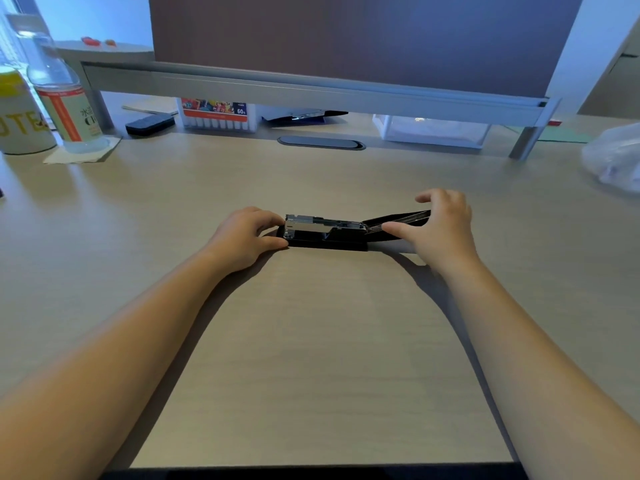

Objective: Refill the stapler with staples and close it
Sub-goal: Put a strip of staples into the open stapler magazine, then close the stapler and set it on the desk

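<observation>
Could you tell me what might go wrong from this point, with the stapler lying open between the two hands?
The stapler lies open, its black cover swung out flat to the right. The right hand has fingers at the hinge, so closing the cover could pinch them. The left hand steadies only the front end; a hard push might slide the base across the smooth desk. Whether staples sit in the metal channel cannot be told, so it might be closed empty.

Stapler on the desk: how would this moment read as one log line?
stapler: open, cover swung right | left hand: holds front end | right hand: on cover | staples: cannot tell
</observation>
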### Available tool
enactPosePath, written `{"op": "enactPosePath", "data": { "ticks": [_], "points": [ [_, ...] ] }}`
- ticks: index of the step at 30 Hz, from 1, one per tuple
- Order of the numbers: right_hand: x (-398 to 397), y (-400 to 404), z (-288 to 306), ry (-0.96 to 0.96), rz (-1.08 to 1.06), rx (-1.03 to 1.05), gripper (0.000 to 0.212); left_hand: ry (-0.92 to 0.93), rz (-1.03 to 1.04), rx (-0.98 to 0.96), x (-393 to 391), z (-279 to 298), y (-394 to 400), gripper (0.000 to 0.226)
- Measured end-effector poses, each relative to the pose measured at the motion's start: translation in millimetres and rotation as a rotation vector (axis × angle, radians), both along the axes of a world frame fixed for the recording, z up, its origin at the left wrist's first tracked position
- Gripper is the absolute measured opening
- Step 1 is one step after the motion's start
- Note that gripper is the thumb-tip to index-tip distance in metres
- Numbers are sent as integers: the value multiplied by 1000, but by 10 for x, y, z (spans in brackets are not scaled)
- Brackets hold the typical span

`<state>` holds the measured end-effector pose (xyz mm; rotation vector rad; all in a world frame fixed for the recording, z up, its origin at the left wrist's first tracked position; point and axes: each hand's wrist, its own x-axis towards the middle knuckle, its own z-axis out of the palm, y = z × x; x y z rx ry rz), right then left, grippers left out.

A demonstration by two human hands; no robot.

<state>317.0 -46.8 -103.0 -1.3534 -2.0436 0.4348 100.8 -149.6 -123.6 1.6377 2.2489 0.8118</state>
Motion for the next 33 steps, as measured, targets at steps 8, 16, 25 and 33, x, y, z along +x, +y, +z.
{"op": "enactPosePath", "data": {
  "ticks": [8, 16, 25, 33],
  "points": [
    [-14, 10, -1, 652, -20, -195, 69, 17, 6, 11, 29, 13, -12, 35],
    [-350, -29, 160, 582, 355, -240, 38, 13, 11, -5, -15, 2, 13, 37],
    [-703, -102, 69, 187, 570, -80, 53, 14, -12, -33, -89, -9, 43, 36],
    [-731, -116, -10, -41, 533, -64, 55, -24, -45, -42, -102, -16, 53, 36]
  ]
}}
